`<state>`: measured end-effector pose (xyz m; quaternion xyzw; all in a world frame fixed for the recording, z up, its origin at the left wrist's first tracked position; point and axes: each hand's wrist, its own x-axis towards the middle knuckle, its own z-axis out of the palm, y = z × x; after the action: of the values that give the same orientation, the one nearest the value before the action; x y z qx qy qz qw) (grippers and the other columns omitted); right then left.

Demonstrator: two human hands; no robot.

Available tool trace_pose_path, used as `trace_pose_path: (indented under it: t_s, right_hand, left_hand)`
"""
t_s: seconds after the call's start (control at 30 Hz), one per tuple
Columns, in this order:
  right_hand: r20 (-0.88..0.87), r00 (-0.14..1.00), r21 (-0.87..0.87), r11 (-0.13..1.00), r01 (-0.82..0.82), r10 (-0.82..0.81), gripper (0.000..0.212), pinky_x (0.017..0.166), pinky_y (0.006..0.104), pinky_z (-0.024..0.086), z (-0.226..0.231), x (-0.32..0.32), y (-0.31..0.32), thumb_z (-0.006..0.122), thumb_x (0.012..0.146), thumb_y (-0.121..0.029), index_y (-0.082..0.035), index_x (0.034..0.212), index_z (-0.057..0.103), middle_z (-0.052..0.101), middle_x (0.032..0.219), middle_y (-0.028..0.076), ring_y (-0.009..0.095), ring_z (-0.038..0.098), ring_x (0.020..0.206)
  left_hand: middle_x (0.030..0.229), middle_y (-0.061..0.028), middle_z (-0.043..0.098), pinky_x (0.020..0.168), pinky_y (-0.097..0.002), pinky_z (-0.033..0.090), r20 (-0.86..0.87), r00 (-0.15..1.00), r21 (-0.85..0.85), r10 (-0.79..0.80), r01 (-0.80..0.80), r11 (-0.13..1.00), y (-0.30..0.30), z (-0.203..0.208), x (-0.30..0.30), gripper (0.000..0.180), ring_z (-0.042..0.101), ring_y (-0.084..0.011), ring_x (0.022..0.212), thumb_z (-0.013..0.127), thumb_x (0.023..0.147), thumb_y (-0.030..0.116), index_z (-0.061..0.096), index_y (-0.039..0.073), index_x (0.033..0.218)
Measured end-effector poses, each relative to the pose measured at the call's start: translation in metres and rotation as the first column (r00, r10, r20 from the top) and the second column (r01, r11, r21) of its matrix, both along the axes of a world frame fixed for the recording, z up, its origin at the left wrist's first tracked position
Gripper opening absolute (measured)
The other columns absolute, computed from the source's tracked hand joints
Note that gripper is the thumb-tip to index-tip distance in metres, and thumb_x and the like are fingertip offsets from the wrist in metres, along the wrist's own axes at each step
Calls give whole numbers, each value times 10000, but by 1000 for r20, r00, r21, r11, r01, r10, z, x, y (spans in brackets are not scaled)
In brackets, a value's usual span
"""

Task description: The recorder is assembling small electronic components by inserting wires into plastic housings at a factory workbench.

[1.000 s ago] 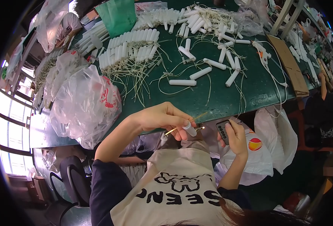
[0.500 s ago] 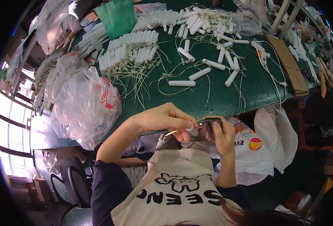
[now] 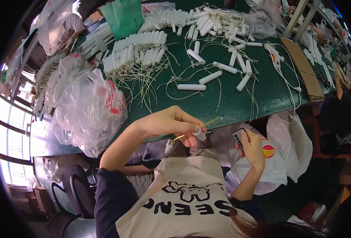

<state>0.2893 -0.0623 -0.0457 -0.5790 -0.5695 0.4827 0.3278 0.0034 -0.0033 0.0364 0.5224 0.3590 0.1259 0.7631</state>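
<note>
My left hand (image 3: pixel 179 123) pinches a short white cylindrical piece (image 3: pixel 199 134) near the front edge of the table. A thin yellow strip (image 3: pixel 212 121) passes through the same fingers, with one end sticking out to the right. Toward the lower left, a small white part (image 3: pixel 168 145) hangs by the strip's other end; how they join is too small to tell. My right hand (image 3: pixel 251 146) is closed around a small dark remote control (image 3: pixel 238 139) with round buttons, held apart from the left hand. The fingers partly cover both held things.
Several loose white tubes with thin cords, one a white tube (image 3: pixel 191 87), lie on the green table (image 3: pixel 191 105). Rows of white tubes (image 3: pixel 135 51) are stacked behind. A clear plastic bag (image 3: pixel 84 115) bulges at left; a white bag (image 3: pixel 292 146) hangs at right, near a cardboard strip (image 3: pixel 304 73).
My right hand has moved right and slightly down with the remote control, away from my left hand. The left hand has shifted slightly left, and the yellow strip's right end now shows.
</note>
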Motion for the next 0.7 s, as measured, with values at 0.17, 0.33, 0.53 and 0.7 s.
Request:
trace_pose_path:
  t_s: [0.17,0.33,0.53,0.7]
  right_hand:
    - [-88,996,217,976,24,-5,179,405,213,378,15,-34,6,587,881,-127,17,775,578,584,617,22,67,476,442]
    - [-8,982,585,797,-150,191,378,479,219,396,7,-65,7,802,643,-58,-50,996,667,634,775,24,85,519,601]
    - [-40,994,622,777,102,-98,286,529,254,434,-13,-64,10,761,660,-9,-36,926,659,643,861,63,163,571,702]
    - [-53,962,656,717,236,-268,266,573,288,460,-11,-65,6,727,673,33,-39,918,652,657,890,61,208,583,752]
  left_hand:
    - [812,-142,689,646,-229,530,-6,1000,19,6,-6,1000,-2,0,2,267,677,-149,722,558,891,93,623,-72,1090]
    - [804,-118,688,634,-197,501,31,998,54,-52,50,997,-3,-3,12,276,672,-126,726,545,903,86,611,-69,1121]
    - [792,-92,691,631,-211,510,-164,981,296,107,-55,954,5,1,15,221,664,-102,719,556,901,93,638,-39,1057]
    - [807,-104,694,618,-272,514,-340,871,779,356,48,626,23,-62,6,198,658,-151,665,651,818,124,657,-8,965]
